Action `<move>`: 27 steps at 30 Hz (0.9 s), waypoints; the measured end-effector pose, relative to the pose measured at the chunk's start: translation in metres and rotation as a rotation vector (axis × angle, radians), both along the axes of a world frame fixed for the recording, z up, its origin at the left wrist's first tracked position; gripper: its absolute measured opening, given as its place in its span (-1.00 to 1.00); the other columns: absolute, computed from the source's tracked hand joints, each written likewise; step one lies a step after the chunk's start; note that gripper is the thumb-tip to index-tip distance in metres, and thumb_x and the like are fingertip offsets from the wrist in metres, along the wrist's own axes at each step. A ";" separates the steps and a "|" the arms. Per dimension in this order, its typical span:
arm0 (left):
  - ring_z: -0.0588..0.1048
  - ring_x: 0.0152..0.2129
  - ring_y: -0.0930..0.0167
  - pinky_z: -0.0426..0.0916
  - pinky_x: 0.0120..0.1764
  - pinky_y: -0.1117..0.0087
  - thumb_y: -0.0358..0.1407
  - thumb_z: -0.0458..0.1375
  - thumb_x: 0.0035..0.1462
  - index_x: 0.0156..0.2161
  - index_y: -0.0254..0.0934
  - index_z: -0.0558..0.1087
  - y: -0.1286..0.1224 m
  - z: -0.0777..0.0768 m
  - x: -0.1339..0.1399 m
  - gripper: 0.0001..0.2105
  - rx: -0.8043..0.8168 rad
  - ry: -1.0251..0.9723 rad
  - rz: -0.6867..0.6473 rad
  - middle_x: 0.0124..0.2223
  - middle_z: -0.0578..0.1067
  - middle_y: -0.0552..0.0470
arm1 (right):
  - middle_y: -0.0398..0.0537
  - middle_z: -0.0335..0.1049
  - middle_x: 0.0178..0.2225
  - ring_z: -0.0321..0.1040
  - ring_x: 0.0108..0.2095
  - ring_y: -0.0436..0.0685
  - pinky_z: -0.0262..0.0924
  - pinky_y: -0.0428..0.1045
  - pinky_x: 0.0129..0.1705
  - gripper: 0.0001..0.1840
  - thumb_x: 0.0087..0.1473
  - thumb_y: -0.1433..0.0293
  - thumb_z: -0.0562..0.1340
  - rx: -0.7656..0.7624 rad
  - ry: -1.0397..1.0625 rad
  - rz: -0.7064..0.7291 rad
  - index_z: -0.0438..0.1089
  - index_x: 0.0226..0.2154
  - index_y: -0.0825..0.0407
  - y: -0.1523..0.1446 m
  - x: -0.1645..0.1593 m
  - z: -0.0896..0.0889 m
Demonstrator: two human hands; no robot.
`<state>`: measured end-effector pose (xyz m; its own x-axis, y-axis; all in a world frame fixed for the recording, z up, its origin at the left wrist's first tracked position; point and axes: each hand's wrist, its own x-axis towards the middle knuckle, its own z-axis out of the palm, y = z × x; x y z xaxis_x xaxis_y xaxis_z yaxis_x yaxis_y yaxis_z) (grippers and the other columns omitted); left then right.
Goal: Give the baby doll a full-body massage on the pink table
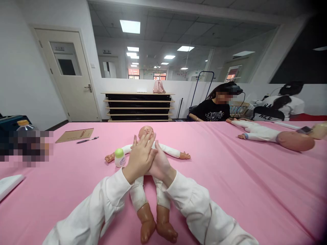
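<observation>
I see my left hand (140, 159) and my right hand (159, 166) pressed flat together, palm against palm, with the fingers out straight. They hold nothing. They sit just above the chest of a soft baby doll in a white cloth suit (150, 189), and I cannot tell if they touch it. The doll lies on its back in the middle of the pink cloth table (217, 177). Its hard, shiny plastic head points away from me, its arms are spread wide, and its smooth brown feet are close to me. My sleeves are white and puffy.

Just beside the doll's arm on my left side stands a small white round bottle with a green cap (120, 158), near my left hand. The cloth is smooth with some long wrinkles.

Far on the left lie a flat brown paper notebook (74, 134) and a thin dark pen (87, 139). Far on the right lies a second baby doll in white (270, 136), by a seated person in a black shirt (216, 109). There is wide bare cloth on both sides of my arms. The table's far edge is well behind the doll's head.
</observation>
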<state>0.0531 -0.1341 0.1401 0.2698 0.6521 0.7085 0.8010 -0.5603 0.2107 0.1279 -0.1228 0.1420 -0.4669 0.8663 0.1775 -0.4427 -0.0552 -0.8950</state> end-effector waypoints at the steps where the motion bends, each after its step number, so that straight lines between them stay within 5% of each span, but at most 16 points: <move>1: -0.09 0.22 0.29 -0.29 0.19 0.05 -0.10 -0.28 0.25 0.25 -0.29 -0.04 0.000 -0.004 0.005 -0.48 -0.018 0.016 -0.024 0.26 0.02 -0.11 | 0.00 0.29 0.00 -0.02 0.18 0.04 -0.15 0.17 0.18 -0.50 0.17 0.23 -0.17 0.063 -0.034 0.002 0.28 -0.02 0.05 -0.001 -0.001 0.000; 4: -0.12 0.22 0.25 -0.23 0.19 0.07 -0.04 -0.23 0.21 0.26 -0.33 -0.12 0.000 -0.012 0.019 -0.40 -0.032 0.077 -0.136 0.28 -0.06 -0.13 | 0.06 0.32 -0.03 0.00 0.17 0.03 -0.14 0.16 0.17 -0.41 0.14 0.21 -0.25 0.168 -0.060 -0.152 0.34 -0.07 0.08 -0.006 -0.016 -0.005; 6: -0.13 0.23 0.25 -0.22 0.19 0.07 -0.04 -0.20 0.20 0.27 -0.26 -0.12 0.003 -0.010 0.025 -0.41 -0.020 0.070 -0.141 0.28 -0.07 -0.08 | 0.01 0.32 -0.04 -0.03 0.19 0.06 -0.15 0.22 0.17 -0.43 0.14 0.16 -0.23 0.086 0.010 -0.204 0.31 -0.04 -0.02 -0.009 -0.024 -0.007; 10: -0.14 0.23 0.27 -0.31 0.19 0.03 -0.09 -0.20 0.22 0.26 -0.26 -0.12 0.010 -0.008 0.019 -0.44 -0.040 0.038 -0.061 0.28 -0.07 -0.08 | 0.01 0.27 0.02 0.05 0.15 0.11 -0.06 0.23 0.14 -0.43 0.13 0.05 -0.19 -0.040 0.041 -0.012 0.25 0.00 -0.06 0.001 0.003 -0.002; 13: -0.10 0.22 0.26 -0.29 0.19 0.02 -0.06 -0.18 0.21 0.26 -0.35 -0.13 0.014 -0.020 0.007 -0.39 -0.074 0.079 -0.185 0.27 -0.07 -0.16 | 0.13 0.22 0.05 0.09 0.12 0.18 -0.06 0.24 0.14 -0.29 0.10 -0.05 -0.21 -0.068 0.040 0.115 0.22 0.01 0.09 0.021 0.041 0.005; 15: 0.00 0.20 0.29 -0.16 0.19 0.09 -0.08 -0.16 0.21 0.22 -0.32 0.05 0.023 -0.032 0.000 -0.46 -0.117 0.028 -0.293 0.25 0.04 -0.14 | 0.11 0.22 0.06 0.12 0.10 0.18 -0.08 0.23 0.15 -0.35 0.11 -0.03 -0.12 0.021 -0.008 0.075 0.21 0.01 0.08 0.039 0.057 0.003; 20: 0.41 -0.10 0.36 0.25 0.00 0.29 -0.24 -0.14 0.22 -0.13 -0.36 0.46 0.071 -0.063 -0.013 -0.64 -0.242 -0.390 -0.188 -0.09 0.48 -0.10 | -0.01 0.24 0.05 0.09 0.12 0.14 -0.22 0.15 0.22 -0.62 0.03 0.32 0.14 0.483 -0.459 -0.193 0.32 -0.06 0.02 0.088 0.053 -0.042; 23: 0.45 -0.21 0.37 0.29 -0.06 0.31 -0.35 -0.07 0.16 -0.17 -0.32 0.47 0.094 -0.082 -0.019 -0.72 -0.328 -0.316 -0.236 -0.15 0.51 -0.03 | 0.04 0.09 0.15 -0.05 0.19 0.14 -0.28 0.16 0.25 -0.50 0.02 0.45 0.07 0.622 -0.706 -0.204 0.22 0.06 0.09 0.112 0.047 -0.080; 27: 0.34 -0.02 0.38 0.11 0.10 0.25 -0.37 -0.05 0.14 -0.04 -0.23 0.40 0.105 -0.098 -0.027 -0.69 -0.368 -0.156 -0.320 0.04 0.39 0.00 | 0.04 -0.12 0.23 -0.22 0.25 0.11 -0.35 0.17 0.26 -0.42 0.07 0.47 -0.03 0.755 -0.947 -0.132 0.02 0.18 0.10 0.131 0.050 -0.105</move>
